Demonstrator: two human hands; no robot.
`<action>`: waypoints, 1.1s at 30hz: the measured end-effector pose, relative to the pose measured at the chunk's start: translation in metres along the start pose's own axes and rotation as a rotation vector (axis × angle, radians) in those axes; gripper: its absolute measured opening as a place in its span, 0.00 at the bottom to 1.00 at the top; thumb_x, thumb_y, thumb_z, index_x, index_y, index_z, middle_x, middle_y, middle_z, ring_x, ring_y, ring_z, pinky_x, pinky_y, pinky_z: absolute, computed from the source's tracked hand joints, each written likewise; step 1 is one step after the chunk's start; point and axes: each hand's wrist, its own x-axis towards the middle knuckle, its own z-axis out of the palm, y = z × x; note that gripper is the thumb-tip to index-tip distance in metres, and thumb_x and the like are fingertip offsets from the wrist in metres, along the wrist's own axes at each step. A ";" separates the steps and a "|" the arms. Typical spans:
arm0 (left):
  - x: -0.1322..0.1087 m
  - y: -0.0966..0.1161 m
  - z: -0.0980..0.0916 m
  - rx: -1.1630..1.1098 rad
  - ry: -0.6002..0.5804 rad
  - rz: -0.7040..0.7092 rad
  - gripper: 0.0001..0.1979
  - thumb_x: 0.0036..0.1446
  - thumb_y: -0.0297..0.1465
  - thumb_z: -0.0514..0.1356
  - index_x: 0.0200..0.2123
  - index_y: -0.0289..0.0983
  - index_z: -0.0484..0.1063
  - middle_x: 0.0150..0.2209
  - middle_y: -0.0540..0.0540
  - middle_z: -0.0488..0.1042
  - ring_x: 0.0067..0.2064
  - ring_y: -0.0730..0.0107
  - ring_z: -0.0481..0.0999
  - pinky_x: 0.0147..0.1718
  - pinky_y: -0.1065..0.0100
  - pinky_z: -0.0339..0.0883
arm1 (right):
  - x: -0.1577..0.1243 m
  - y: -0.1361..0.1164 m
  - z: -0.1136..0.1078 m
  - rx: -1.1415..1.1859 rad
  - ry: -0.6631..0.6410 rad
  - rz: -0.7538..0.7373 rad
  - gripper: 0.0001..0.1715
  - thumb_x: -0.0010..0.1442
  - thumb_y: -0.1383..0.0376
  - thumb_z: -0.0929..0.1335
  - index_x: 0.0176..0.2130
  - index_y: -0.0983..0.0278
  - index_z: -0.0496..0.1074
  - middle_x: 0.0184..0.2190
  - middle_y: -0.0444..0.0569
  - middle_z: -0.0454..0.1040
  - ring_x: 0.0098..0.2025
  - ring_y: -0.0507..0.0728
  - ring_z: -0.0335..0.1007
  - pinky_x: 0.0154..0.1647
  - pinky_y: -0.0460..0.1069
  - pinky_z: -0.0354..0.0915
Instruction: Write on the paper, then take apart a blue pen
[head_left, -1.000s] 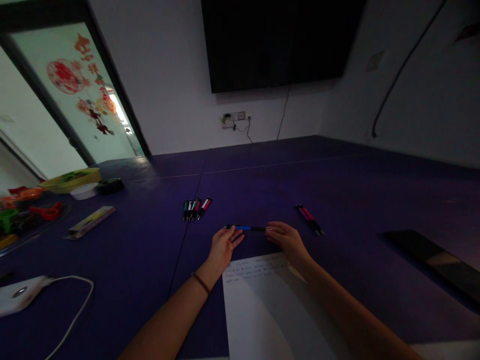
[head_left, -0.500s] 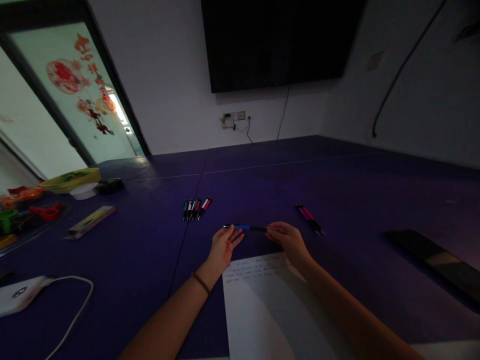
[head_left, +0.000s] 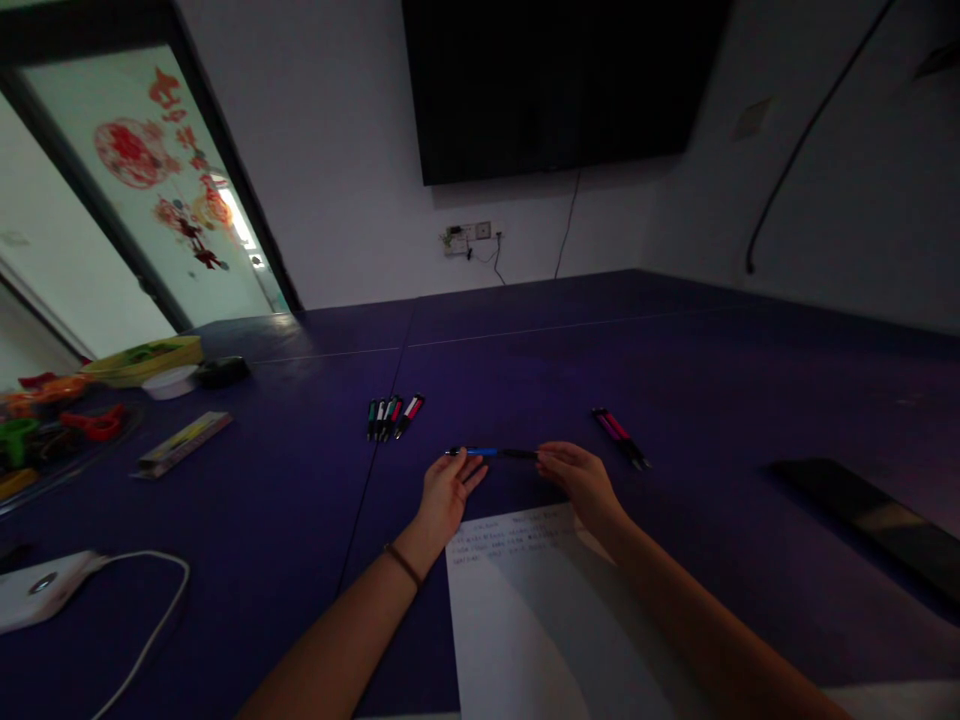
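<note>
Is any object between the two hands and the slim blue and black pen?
Nothing visible is. The left hand and the right hand each touch one end of the slim blue and black pen.

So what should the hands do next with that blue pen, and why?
Probably let the left hand release and the right hand bring the blue pen down to the paper: each holds one end just beyond the sheet, whose top already carries handwritten lines.

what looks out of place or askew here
Nothing stands out: the slim blue and black pen spans level between the left hand and right hand, and the white sheet of paper lies flat.
</note>
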 end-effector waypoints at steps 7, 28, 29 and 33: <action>0.000 0.000 0.000 -0.027 0.035 0.053 0.07 0.41 0.25 0.63 0.21 0.34 0.66 0.25 0.49 0.72 0.31 0.73 0.73 0.41 0.65 0.66 | 0.000 -0.001 -0.001 0.030 0.016 0.011 0.15 0.33 0.63 0.73 0.26 0.65 0.70 0.19 0.44 0.70 0.23 0.50 0.67 0.27 0.46 0.64; 0.014 0.001 -0.007 0.408 0.081 0.172 0.06 0.43 0.27 0.61 0.21 0.32 0.66 0.20 0.50 0.69 0.27 0.75 0.73 0.36 0.68 0.68 | 0.006 -0.004 -0.005 0.019 0.220 -0.011 0.12 0.30 0.69 0.71 0.21 0.68 0.68 0.15 0.43 0.68 0.18 0.49 0.65 0.20 0.43 0.64; 0.017 0.001 -0.005 0.505 0.081 0.132 0.06 0.43 0.26 0.61 0.21 0.31 0.65 0.20 0.49 0.69 0.26 0.74 0.72 0.34 0.68 0.69 | 0.006 -0.004 -0.005 0.012 0.234 -0.017 0.11 0.31 0.69 0.71 0.21 0.68 0.67 0.15 0.43 0.68 0.18 0.49 0.65 0.19 0.43 0.64; 0.032 0.001 0.007 0.690 0.080 0.055 0.07 0.43 0.23 0.60 0.19 0.31 0.64 0.18 0.46 0.69 0.22 0.73 0.71 0.26 0.70 0.69 | 0.005 -0.003 -0.003 0.033 0.253 -0.011 0.11 0.33 0.70 0.71 0.22 0.68 0.65 0.15 0.43 0.67 0.19 0.52 0.68 0.20 0.44 0.66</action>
